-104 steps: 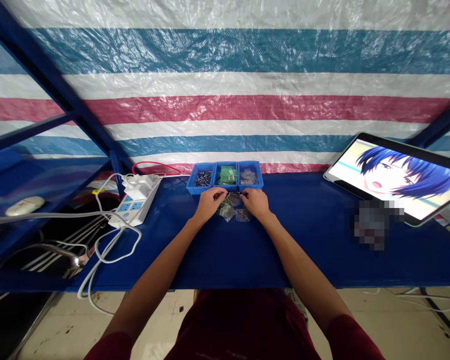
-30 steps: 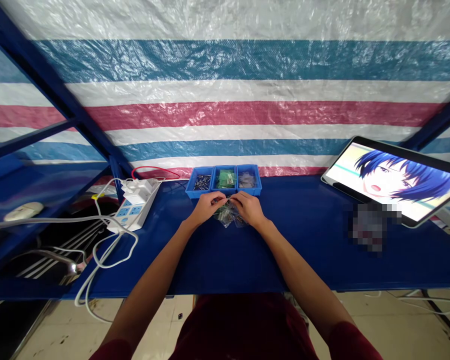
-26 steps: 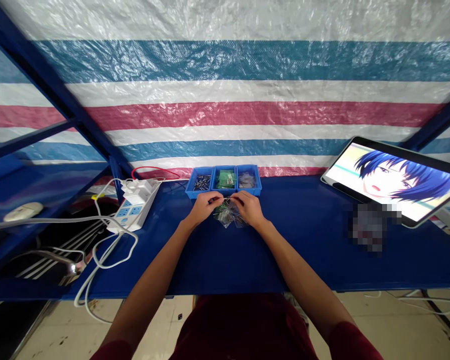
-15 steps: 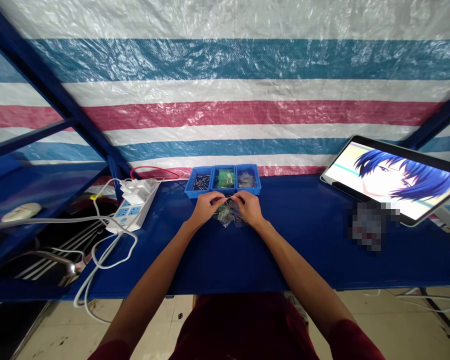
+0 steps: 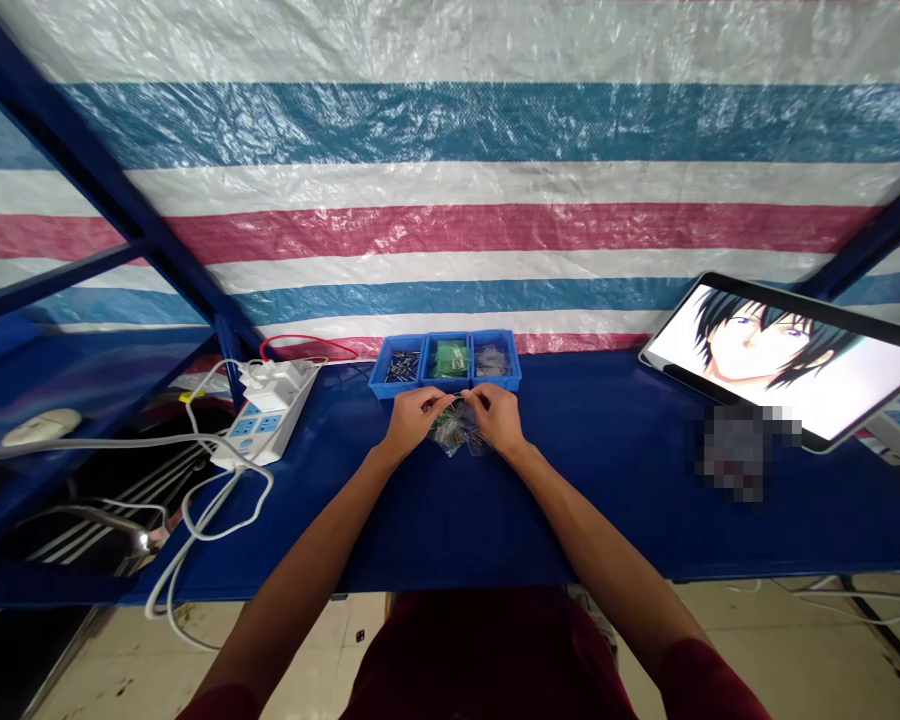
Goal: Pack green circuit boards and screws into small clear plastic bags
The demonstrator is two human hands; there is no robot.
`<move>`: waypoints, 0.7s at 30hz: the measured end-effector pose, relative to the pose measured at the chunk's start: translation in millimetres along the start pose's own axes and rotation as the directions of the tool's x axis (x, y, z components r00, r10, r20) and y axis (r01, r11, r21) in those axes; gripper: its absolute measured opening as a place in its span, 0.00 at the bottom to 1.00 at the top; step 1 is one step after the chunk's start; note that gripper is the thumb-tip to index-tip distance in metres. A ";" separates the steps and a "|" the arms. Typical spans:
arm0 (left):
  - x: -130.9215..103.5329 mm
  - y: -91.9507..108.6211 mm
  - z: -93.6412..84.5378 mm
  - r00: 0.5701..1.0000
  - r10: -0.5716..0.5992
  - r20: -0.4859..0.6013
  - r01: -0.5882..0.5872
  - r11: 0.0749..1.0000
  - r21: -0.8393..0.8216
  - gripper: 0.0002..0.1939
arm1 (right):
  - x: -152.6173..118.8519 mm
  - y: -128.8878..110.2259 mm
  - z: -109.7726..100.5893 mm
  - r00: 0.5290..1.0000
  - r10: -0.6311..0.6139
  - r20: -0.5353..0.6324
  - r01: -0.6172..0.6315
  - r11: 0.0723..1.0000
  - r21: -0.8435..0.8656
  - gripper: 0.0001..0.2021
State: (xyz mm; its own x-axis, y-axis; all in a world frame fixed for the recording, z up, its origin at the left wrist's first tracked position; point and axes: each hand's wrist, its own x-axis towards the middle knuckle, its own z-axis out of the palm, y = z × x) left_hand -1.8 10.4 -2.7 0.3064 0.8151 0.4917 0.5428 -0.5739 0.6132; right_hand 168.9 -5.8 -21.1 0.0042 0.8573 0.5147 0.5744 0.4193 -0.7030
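Note:
My left hand (image 5: 412, 416) and my right hand (image 5: 497, 412) face each other just in front of three blue bins. Thumb and fingers are pinched together on both. Between the fingertips is a thin, small piece, pale with a dark part, too small to name. Beneath and between the hands lies a pile of small clear plastic bags (image 5: 452, 437), some with green and dark metal bits inside. Of the bins, the left one (image 5: 379, 388) holds dark screw-like pins, the middle one (image 5: 448, 384) green packets, and the right one (image 5: 514, 383) clear packets.
On the left stands a white power strip (image 5: 289, 420) with plugs and looping white cables (image 5: 259, 510). A lit tablet (image 5: 776, 345) leans at the right, with a blurred-out object (image 5: 735, 455) before it. A striped plastic sheet (image 5: 450, 230) hangs behind the blue table (image 5: 457, 530).
Both hands stay almost in place, still pinching at the same spot above the bags. The picture on the tablet has changed.

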 end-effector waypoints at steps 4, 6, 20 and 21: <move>0.3 0.4 0.1 1.000 -0.013 0.004 0.013 1.000 -0.014 0.18 | 0.5 -0.1 -0.5 1.000 0.026 0.007 -0.027 0.999 0.035 0.14; 0.5 1.7 -0.2 1.000 -0.022 -0.007 0.022 0.999 -0.027 0.18 | 0.5 -0.5 -0.2 1.000 0.019 0.005 -0.019 0.997 0.074 0.13; -1.8 4.0 2.6 1.000 -0.003 0.016 0.004 1.000 -0.030 0.21 | -0.8 -2.1 0.1 0.991 0.127 -0.043 -0.123 0.989 0.082 0.10; -1.8 3.2 2.5 1.000 0.005 0.013 -0.004 1.000 -0.018 0.21 | -0.8 -2.0 0.2 0.991 0.126 -0.043 -0.122 0.988 0.096 0.10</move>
State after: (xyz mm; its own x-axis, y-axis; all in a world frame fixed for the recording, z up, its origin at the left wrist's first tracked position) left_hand 1.3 7.3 -3.2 0.3192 0.8134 0.4864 0.5271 -0.5789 0.6222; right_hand 167.6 -7.3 -20.2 0.1120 0.8897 0.4426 0.4887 0.3385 -0.8041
